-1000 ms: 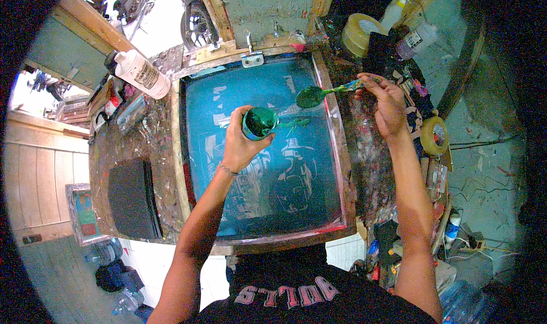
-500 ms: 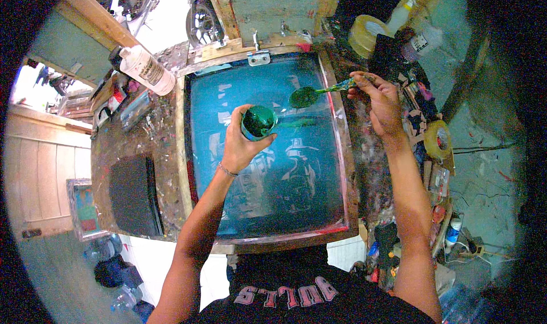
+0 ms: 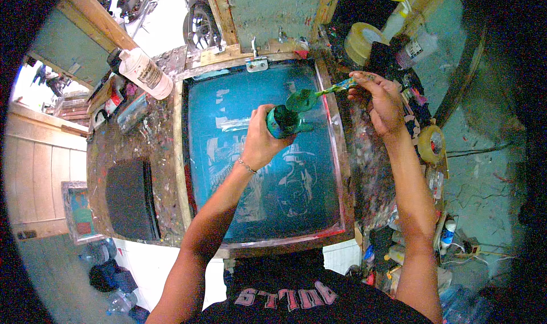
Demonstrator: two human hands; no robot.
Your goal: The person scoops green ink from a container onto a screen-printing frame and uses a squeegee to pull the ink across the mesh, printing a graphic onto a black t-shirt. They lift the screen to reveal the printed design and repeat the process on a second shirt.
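Cloth shirt [image 3: 285, 270], black and soft, fills the bottom of the frame. Beyond it, at centre, a smooth blue panel [image 3: 273, 181] with pale line shapes sits inside a worn, paint-smeared wooden frame [image 3: 181, 153]. A flat black stack [image 3: 131, 199] lies at left on the stained table [image 3: 162, 210]. Over the panel, the left hand [image 3: 263, 143] curls firmly round a small green cup [image 3: 280, 127] of dark, wet-looking paint [image 3: 286, 118]. The right hand [image 3: 386, 105] pinches a paint-crusted spoon [image 3: 302, 101] by its handle end, fingers nearly closed. The spoon's green-coated bowl is at the cup's rim; grain makes it hard to say whether they touch. Farther off stand a whitish plastic bottle [image 3: 145, 73], upper left, and glossy tape [image 3: 360, 44], upper right; beyond, top left, a spoked wheel [image 3: 200, 28].
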